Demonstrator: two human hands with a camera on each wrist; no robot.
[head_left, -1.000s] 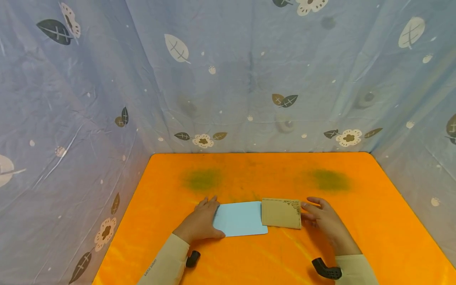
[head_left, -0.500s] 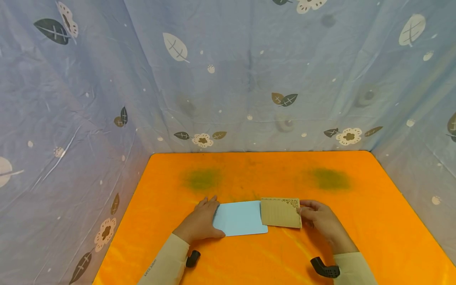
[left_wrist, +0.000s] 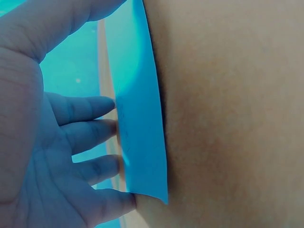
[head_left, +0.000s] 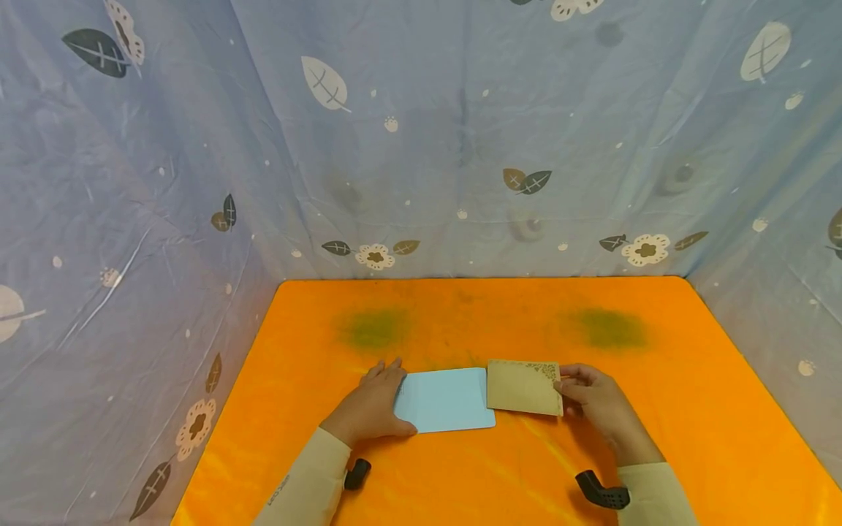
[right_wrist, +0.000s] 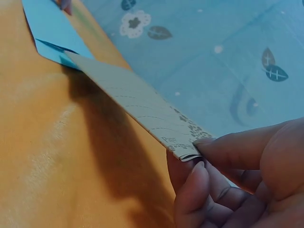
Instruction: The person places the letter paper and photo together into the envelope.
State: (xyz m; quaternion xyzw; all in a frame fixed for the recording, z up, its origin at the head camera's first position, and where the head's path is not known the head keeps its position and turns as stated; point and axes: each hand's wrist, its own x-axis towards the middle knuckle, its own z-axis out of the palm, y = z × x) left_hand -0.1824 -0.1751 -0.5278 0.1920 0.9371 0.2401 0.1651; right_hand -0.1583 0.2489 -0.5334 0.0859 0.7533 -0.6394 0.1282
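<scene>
A light blue envelope (head_left: 444,400) lies flat on the orange table. My left hand (head_left: 375,405) rests along its left end, thumb at the near edge and straight fingers at the far side; in the left wrist view the fingertips (left_wrist: 107,107) touch its edge. My right hand (head_left: 595,405) pinches the right end of a folded tan sheet of letter paper (head_left: 522,387) with ruled lines and a printed corner pattern. The paper tilts up off the table in the right wrist view, and its far end meets the envelope's open end (right_wrist: 54,50). Whether that end sits inside, I cannot tell.
The orange table (head_left: 460,314) has two greenish smudges near its back. A blue patterned curtain (head_left: 427,183) surrounds the back and both sides. Black wrist camera mounts (head_left: 601,491) sit by the sleeves.
My right hand has closed its fingers on the tan paper's right end and shifted it slightly right and up. My left hand and the envelope stay in place.
</scene>
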